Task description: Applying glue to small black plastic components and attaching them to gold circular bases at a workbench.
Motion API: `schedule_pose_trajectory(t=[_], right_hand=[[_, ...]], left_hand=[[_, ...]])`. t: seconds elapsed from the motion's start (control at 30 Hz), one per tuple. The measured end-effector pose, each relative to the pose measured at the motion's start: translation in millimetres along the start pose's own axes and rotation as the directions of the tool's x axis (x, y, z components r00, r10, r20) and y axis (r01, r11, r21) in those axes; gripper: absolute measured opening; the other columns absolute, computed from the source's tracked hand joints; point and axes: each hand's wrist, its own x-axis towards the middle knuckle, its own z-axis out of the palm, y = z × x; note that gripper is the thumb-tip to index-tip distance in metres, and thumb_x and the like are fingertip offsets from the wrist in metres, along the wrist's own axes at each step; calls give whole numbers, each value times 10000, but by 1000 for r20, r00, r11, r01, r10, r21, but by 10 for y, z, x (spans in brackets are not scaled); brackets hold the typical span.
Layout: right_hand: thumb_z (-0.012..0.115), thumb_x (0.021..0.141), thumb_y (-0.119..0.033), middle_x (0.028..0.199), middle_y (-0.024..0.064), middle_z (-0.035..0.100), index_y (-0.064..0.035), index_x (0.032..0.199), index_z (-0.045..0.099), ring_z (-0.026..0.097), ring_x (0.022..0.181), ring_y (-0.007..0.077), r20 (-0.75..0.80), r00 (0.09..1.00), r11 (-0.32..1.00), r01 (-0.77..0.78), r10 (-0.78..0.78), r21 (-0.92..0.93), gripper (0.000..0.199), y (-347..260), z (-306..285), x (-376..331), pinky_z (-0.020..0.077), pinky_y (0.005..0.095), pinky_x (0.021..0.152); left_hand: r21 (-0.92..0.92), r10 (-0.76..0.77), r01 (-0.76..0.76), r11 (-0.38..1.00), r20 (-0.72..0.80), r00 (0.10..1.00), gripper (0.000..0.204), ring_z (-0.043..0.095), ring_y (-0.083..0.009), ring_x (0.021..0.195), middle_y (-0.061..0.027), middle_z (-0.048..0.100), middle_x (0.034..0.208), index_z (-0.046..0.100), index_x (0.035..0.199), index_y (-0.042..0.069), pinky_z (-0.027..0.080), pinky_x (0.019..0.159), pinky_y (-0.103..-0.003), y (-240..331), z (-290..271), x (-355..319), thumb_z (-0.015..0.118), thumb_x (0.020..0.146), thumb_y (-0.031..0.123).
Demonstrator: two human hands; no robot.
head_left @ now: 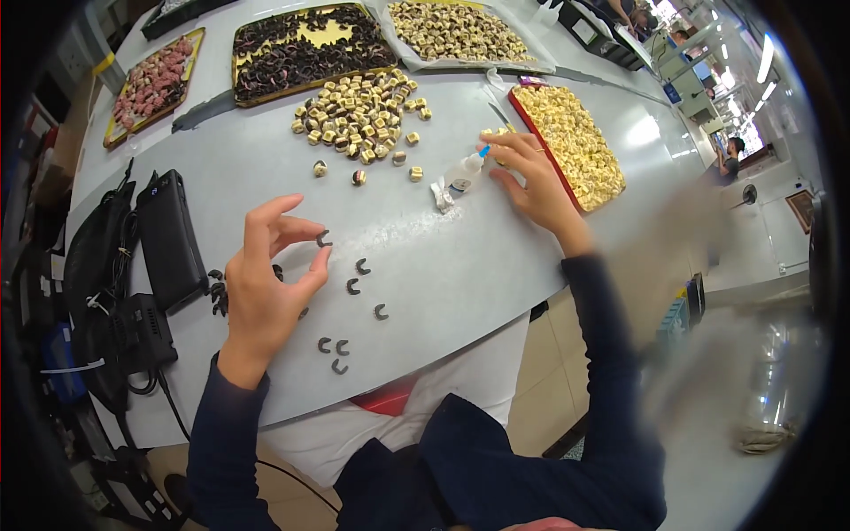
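Observation:
My left hand (262, 276) pinches a small dark C-shaped piece (324, 237) between thumb and fingertips, raised above the grey table (425, 257). Several like it lie loose below and to its right, among them one C-shaped piece (381, 311); more dark pieces (218, 292) sit left of the wrist. At the right, my right hand (531, 177) reaches over the table with thumb and fingers apart. Its fingertips are beside the blue tip of a small clear bottle (462, 172) and partly cover a few pale yellow pieces. A crumpled white wad (442, 195) lies against the bottle.
Cream-and-dark small blocks (359, 115) lie heaped beyond my hands. Behind stand a tray of dark curved pieces (305, 78) and a tray of cream blocks (456, 34). A red-rimmed tray (542, 140) of yellow pieces is right; a pink-filled tray (155, 84), left. A black power bank (170, 239) and cables edge the table.

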Motion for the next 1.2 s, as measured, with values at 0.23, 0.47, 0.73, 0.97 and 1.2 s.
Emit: schedule_pose_trajectory(t=[0.23, 0.47, 0.73, 0.97, 1.2], right_hand=[[657, 799, 45, 1054, 78, 646, -18, 971, 649, 570, 1018, 277, 62, 996, 994, 72, -66, -86, 183, 91, 117, 94, 467, 362, 888], [617, 892, -6, 1043, 115, 666, 16, 1045, 627, 646, 953, 192, -250, 874, 728, -156, 417, 667, 155, -167, -29, -50, 510, 322, 842], [568, 892, 14, 1042, 154, 625, 34, 1046, 609, 574, 882, 163, -42, 893, 407, -162, 447, 899, 161, -966, 36, -367, 469, 284, 796], [606, 877, 19, 1034, 113, 584, 29, 1038, 644, 544, 902, 152, 210, 898, 141, -283, 388, 949, 166, -1383, 301, -241, 459, 278, 775], [643, 855, 28, 1023, 103, 595, 18, 1031, 645, 555, 889, 136, 157, 927, 199, -235, 340, 951, 176, -1524, 388, -74, 467, 262, 765]], left_hand=[[-1, 57, -57, 998, 34, 998, 584, 682, -208, 912, -120, 671, 949, 455, 1231, 44, 543, 888, -337, -18, -9, -24, 708, 723, -93], [7, 134, -134, 991, 47, 990, 594, 685, -219, 922, -121, 680, 942, 453, 1220, 50, 540, 896, -351, 15, -8, -48, 719, 710, -98], [2, 243, -244, 970, 55, 968, 589, 688, -228, 934, -126, 687, 959, 452, 1196, 45, 530, 892, -350, 43, -10, -116, 743, 703, -94], [4, 307, -308, 951, 66, 949, 587, 693, -241, 941, -126, 690, 959, 446, 1190, 35, 534, 895, -368, 62, 31, -138, 750, 704, -90], [-23, 321, -320, 947, 45, 946, 588, 693, -254, 941, -140, 689, 956, 444, 1194, 25, 540, 899, -379, 54, 12, -149, 756, 709, -89]])
